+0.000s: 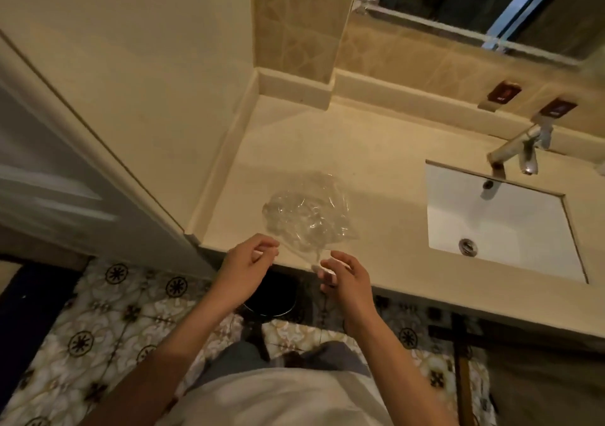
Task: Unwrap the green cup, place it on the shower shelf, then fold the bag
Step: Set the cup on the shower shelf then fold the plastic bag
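Note:
A crumpled clear plastic bag [307, 216] lies on the beige counter [376, 150], close to its front edge. My left hand [252, 262] is at the bag's near left edge, thumb and curled fingers pinching the film. To the right, my right hand [343, 271] pinches the bag's near corner, which hangs just over the counter edge. No green cup and no shower shelf are in view.
A white rectangular sink [497, 226] with a chrome faucet [517, 150] sits to the right of the bag. A mirror [474, 6] hangs above. A black round bin [275, 294] stands on the patterned floor under the counter. A door frame [98, 137] rises at the left.

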